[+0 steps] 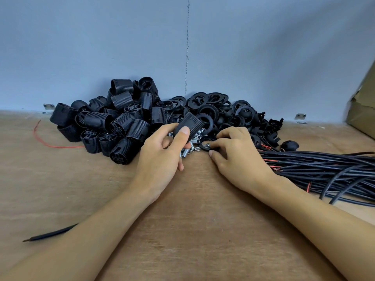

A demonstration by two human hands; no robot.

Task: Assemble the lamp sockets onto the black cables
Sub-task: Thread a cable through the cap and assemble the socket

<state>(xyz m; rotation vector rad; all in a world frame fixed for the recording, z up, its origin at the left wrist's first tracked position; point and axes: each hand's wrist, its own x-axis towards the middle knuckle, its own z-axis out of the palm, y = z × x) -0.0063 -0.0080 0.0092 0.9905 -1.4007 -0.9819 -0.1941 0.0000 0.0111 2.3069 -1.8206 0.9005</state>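
Observation:
My left hand (162,157) grips a black ribbed lamp socket body (190,123), lifted above the table. My right hand (233,153) reaches into a small heap of metal tubes and nuts (194,141), and its fingertips pinch a black ring (206,146) with a nut at its centre. A large pile of black socket bodies (113,122) lies at the back left. Black rings and caps (223,110) are heaped behind my hands. A bundle of black cables (324,169) with red wire ends lies to the right.
The wooden table (182,220) meets a grey wall behind the piles. A loose red wire (46,142) lies at the left, and a single black cable end (50,233) at the front left. A cardboard box (363,110) stands at the far right.

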